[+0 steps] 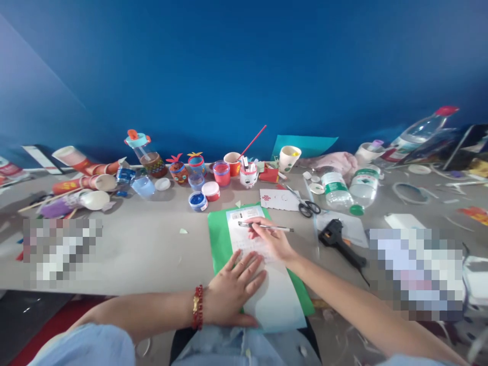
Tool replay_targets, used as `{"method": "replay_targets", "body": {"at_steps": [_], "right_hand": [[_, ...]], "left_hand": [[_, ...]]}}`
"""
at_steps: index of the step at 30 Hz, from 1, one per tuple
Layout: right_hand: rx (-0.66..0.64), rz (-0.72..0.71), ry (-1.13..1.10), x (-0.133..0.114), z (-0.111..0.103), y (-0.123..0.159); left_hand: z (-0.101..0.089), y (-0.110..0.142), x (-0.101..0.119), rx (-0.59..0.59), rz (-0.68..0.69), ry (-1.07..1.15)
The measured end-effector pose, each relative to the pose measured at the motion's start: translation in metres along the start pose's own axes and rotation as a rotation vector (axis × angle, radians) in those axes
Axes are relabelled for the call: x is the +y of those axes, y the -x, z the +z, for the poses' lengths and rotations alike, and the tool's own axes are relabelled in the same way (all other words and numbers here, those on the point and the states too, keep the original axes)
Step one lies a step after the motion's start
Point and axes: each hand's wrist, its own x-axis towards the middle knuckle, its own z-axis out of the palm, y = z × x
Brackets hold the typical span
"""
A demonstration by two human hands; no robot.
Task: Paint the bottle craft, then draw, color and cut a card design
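Note:
My left hand (237,284) lies flat with fingers spread on a white sheet of paper (272,297). A red beaded bracelet (197,307) circles that wrist. Between the fingers of my right hand (269,239) is a pen (272,227), held nearly level over the upper part of the sheet. Some faint writing and a small printed block show on the paper, too blurred to read. Beneath it lies a green sheet (219,239), its edges sticking out at the left and lower right.
Scissors (308,207) and a black glue gun (339,241) lie to the right, near plastic bottles (335,190). Blue paint (198,201), a red paint jar (221,174) and a pen cup (248,176) stand behind the paper. Paper cups (82,184) lie at the left.

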Motion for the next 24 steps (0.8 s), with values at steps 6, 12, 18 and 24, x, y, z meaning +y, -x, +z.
{"method": "replay_targets", "body": {"at_steps": [6, 12, 18, 24], "right_hand": [[0.214, 0.041, 0.017, 0.008, -0.016, -0.004], [0.208, 0.027, 0.047, 0.012, -0.019, 0.0], [0.222, -0.011, 0.038, 0.015, -0.018, 0.004], [0.18, 0.012, 0.189, 0.007, -0.018, 0.006]], "left_hand": [[0.004, -0.005, 0.01, 0.002, -0.006, -0.103], [0.003, -0.009, 0.01, -0.018, 0.0, -0.119], [0.007, -0.01, 0.013, -0.019, -0.001, -0.102], [-0.009, -0.012, -0.004, -0.031, 0.08, -0.019]]}}
